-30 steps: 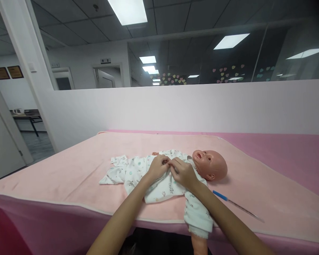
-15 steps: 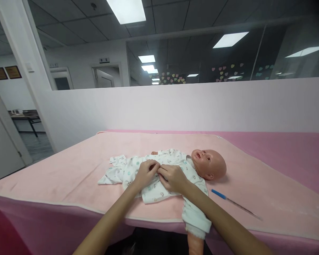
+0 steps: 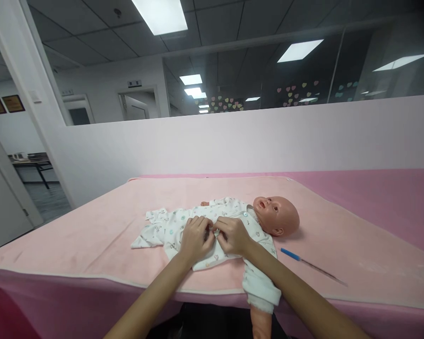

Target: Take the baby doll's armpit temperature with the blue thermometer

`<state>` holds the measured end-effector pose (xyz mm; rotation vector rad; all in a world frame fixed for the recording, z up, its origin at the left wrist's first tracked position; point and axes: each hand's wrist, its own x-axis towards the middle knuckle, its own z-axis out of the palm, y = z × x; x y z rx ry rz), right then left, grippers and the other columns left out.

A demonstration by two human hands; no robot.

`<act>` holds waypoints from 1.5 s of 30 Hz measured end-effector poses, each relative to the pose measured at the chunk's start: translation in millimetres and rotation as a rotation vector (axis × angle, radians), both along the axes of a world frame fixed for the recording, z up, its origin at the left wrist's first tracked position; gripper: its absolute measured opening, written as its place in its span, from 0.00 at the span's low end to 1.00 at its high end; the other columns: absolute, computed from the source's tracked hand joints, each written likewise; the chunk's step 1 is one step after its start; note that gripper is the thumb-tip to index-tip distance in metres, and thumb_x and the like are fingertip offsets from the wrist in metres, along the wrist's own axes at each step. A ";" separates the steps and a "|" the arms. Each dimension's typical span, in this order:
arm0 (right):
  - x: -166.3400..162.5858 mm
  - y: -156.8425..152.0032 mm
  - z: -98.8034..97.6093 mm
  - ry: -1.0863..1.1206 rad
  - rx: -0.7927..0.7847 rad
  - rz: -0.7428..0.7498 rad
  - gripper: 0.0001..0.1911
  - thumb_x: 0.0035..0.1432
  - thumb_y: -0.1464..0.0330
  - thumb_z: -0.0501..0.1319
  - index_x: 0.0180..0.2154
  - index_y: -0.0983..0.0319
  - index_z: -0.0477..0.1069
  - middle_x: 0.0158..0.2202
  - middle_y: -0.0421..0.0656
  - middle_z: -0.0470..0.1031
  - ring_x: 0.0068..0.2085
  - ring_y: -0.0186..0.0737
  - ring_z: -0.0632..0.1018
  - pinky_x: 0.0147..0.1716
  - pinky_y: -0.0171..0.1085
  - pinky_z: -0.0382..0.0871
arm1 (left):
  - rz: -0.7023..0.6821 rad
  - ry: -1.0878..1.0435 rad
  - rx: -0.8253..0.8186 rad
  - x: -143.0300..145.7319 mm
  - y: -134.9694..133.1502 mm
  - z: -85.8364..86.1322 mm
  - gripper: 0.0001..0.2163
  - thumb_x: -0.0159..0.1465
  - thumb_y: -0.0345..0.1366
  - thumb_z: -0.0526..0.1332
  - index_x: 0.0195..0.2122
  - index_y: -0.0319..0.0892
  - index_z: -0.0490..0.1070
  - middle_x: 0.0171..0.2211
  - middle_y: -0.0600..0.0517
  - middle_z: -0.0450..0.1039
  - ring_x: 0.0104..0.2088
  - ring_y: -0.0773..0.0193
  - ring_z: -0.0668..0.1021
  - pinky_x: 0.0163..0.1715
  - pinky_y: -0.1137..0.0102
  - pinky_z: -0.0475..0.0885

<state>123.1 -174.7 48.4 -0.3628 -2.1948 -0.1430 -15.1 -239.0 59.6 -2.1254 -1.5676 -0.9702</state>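
Observation:
On its back lies a baby doll (image 3: pixel 284 216), its head to the right and one arm hanging over the table's near edge. It wears a white printed shirt (image 3: pixel 212 262) and matching pants (image 3: pixel 155 231). My left hand (image 3: pixel 197 239) is closed in a pinch at the shirt's front, over the doll's belly. Right beside it, my right hand (image 3: pixel 233 235) pinches the same front of the shirt, fingertips nearly meeting those of the left. The bit of cloth between the fingers is mostly hidden.
A thin metal rod with a blue handle (image 3: pixel 290 254) lies right of the doll. Under both is a peach blanket (image 3: pixel 102 226) over a pink cover (image 3: pixel 385 197). A low white wall (image 3: pixel 233 146) with glass above stands behind the table.
My left hand has turned and its knuckles have risen, while the right fingertips have shifted slightly. Both hands stay at the shirt's front. The view has tilted a little.

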 end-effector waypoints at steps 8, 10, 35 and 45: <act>0.4 1.9 -2.3 0.003 0.056 -0.038 0.06 0.46 0.76 0.51 0.26 0.62 0.65 0.24 0.40 0.64 0.26 0.32 0.64 0.24 0.32 0.53 | -0.006 -0.059 0.044 1.6 0.7 -3.4 0.03 0.56 0.29 0.50 0.29 0.42 0.61 0.27 0.52 0.66 0.29 0.64 0.66 0.33 0.68 0.60; 0.9 1.3 -2.2 0.007 0.064 -0.024 0.07 0.48 0.76 0.51 0.28 0.62 0.65 0.24 0.40 0.65 0.26 0.32 0.64 0.24 0.32 0.54 | -0.014 -0.084 0.057 1.8 0.5 -3.8 0.03 0.56 0.29 0.50 0.29 0.42 0.61 0.28 0.52 0.66 0.30 0.64 0.66 0.33 0.68 0.60; -0.1 -3.1 6.1 0.093 -0.141 -0.053 0.07 0.50 0.74 0.51 0.33 0.62 0.63 0.29 0.40 0.68 0.27 0.32 0.68 0.26 0.31 0.58 | -0.198 -0.256 0.068 1.7 -1.9 -5.4 0.07 0.59 0.28 0.49 0.36 0.42 0.63 0.32 0.50 0.68 0.32 0.65 0.69 0.33 0.70 0.64; 0.6 -1.7 6.3 -0.002 -0.167 -0.038 0.06 0.49 0.76 0.50 0.26 0.61 0.63 0.25 0.38 0.67 0.26 0.31 0.66 0.25 0.31 0.54 | -0.290 -0.118 0.082 0.0 0.8 -11.1 0.10 0.50 0.24 0.48 0.32 0.42 0.61 0.27 0.51 0.64 0.27 0.66 0.66 0.27 0.71 0.62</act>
